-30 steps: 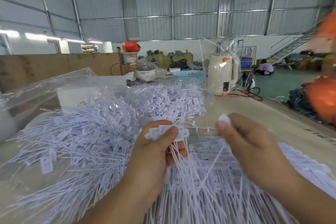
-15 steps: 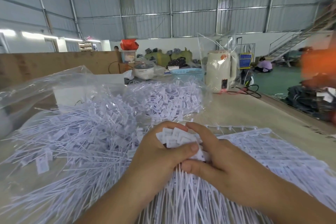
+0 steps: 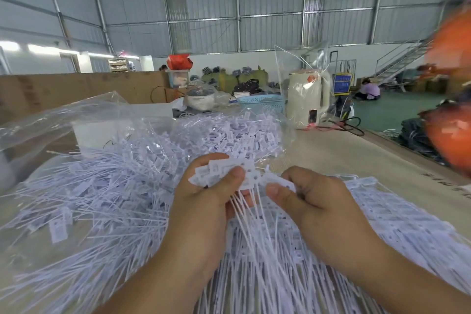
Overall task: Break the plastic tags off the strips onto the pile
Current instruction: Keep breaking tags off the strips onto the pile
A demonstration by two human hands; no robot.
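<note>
White plastic everywhere: the pile [image 3: 84, 201] of loose tags spreads across the left of the table [image 3: 356, 155], long thin tails fanning out, with a clear bag [image 3: 63, 120] slumped over its far edge. On the right, the strips [image 3: 397, 222] lie in flat rows, tags joined side by side. Beyond, near the table's far end, a cream kettle [image 3: 305, 97] stands just right of a blue basket [image 3: 262, 103].

Centre frame, the left hand [image 3: 204, 201] grips a bunch [image 3: 224, 171] of tags, thumb pressed across the flat heads, fingers curled behind, tails hanging down through the palm. The right hand [image 3: 311, 199] is just beside it, thumb and forefinger pinching a single tag [image 3: 276, 181] at the end of the bunch. The two hands nearly touch, held above the gap between pile and strips. Whether that tag has snapped free, I cannot tell.
</note>
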